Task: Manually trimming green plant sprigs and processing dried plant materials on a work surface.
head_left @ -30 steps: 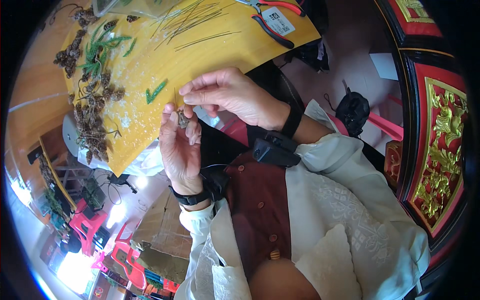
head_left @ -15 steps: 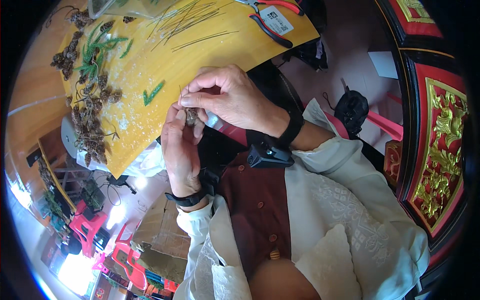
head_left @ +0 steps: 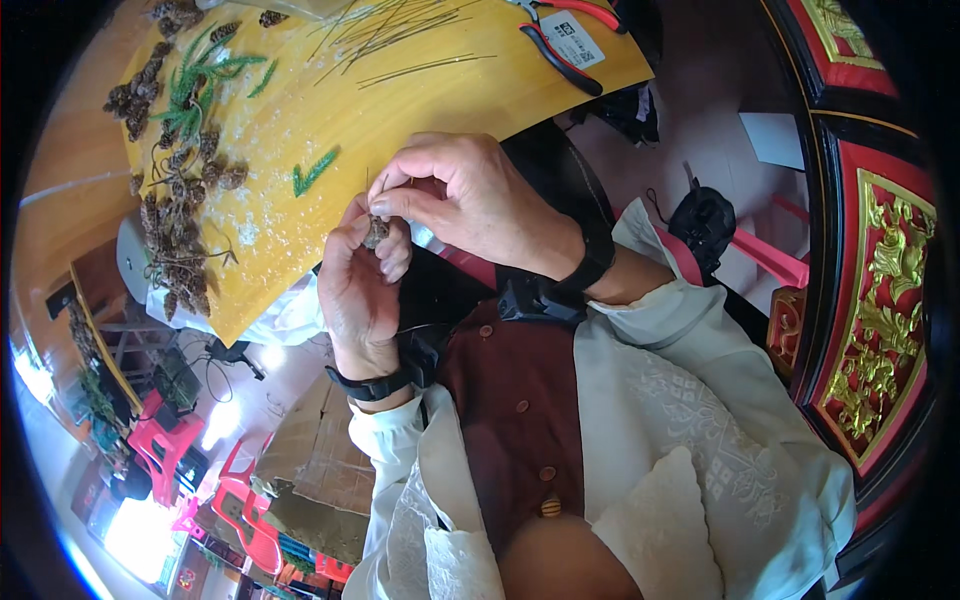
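Step in hand, apparently: wiring a cone (head_left: 376, 233), which the left hand (head_left: 358, 285) pinches near the table (head_left: 440, 112) edge while the right hand's (head_left: 480, 200) fingertips seem to grip the wire (head_left: 368, 180) (join hidden by fingers); next move likely calls for steady cone, taut wire.

From the right hand (head_left: 480, 205), a hand could slide toward 12 o'clock over the surface (head_left: 462, 106) till loose wires (head_left: 395, 40) get in the way. Pliers (head_left: 557, 65) block 1, green sprig (head_left: 316, 174) sits at 9, pinecones (head_left: 175, 222) heaped past it, left hand (head_left: 360, 285) at 8.
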Demonstrator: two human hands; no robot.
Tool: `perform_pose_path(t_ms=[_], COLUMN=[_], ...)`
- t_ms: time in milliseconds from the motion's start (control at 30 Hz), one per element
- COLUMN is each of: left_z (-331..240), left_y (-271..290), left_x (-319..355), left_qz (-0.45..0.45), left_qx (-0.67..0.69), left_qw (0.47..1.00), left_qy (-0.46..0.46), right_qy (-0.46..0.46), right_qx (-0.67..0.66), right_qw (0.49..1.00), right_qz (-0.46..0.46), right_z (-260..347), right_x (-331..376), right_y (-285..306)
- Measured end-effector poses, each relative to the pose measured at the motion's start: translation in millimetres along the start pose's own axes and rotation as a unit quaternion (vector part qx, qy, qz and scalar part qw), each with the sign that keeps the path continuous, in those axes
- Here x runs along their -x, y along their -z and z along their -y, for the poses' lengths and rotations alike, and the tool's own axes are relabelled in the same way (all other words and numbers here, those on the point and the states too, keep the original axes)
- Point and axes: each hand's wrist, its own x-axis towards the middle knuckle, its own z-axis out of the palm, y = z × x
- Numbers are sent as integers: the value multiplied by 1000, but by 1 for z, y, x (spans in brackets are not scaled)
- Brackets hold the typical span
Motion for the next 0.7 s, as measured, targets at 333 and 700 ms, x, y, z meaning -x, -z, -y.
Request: perform_pose_path(t_ms=[333, 700], left_z=[-2, -9], left_y=[-1, 4], left_x=[-3, 1], left_qz=[-50, 37], left_qx=[-56, -38], left_qw=[997, 998], left_qy=[3, 13], right_qy=[131, 235], right_qx=[107, 129], right_qw=[986, 962], right_qz=[10, 43], right_z=[7, -3], right_x=[-2, -11], right_y=[3, 16])
